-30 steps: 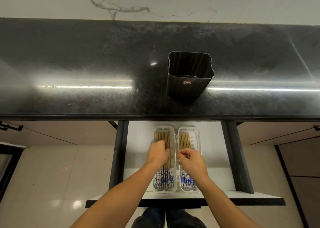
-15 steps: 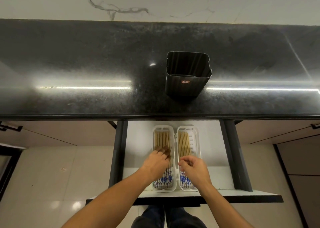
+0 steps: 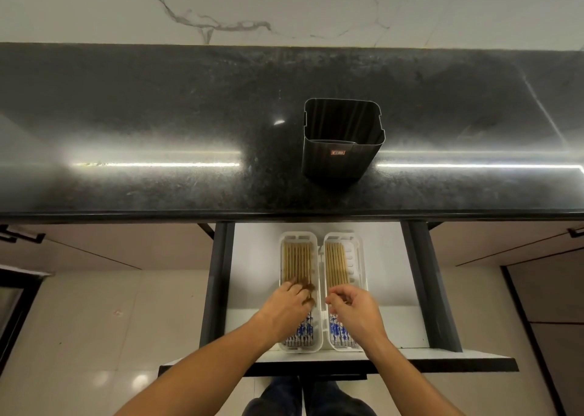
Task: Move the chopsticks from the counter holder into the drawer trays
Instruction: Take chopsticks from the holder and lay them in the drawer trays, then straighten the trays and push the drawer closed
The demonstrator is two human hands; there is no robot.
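Two white trays lie side by side in the open drawer (image 3: 392, 289). The left tray (image 3: 282, 264) holds several wooden chopsticks (image 3: 298, 259) with blue-patterned ends; the right tray (image 3: 360, 264) holds several more chopsticks (image 3: 336, 262). My left hand (image 3: 289, 308) rests over the left tray, fingertips on the chopsticks, blurred. Over the right tray hovers my right hand (image 3: 355, 309), fingers curled and slightly apart, holding nothing I can see. The black chopstick holder (image 3: 341, 143) stands on the dark counter and looks empty.
The black stone counter (image 3: 158, 124) runs the full width, its front edge overhanging the drawer's rear. Dark drawer rails flank the trays. Closed cabinet fronts sit either side, with tiled floor (image 3: 94, 336) below. A marble wall rises behind the counter.
Both hands have drawn back toward me along the trays, uncovering more of the chopsticks. My left fingers still touch the left tray's chopsticks; the right fingers have loosened.
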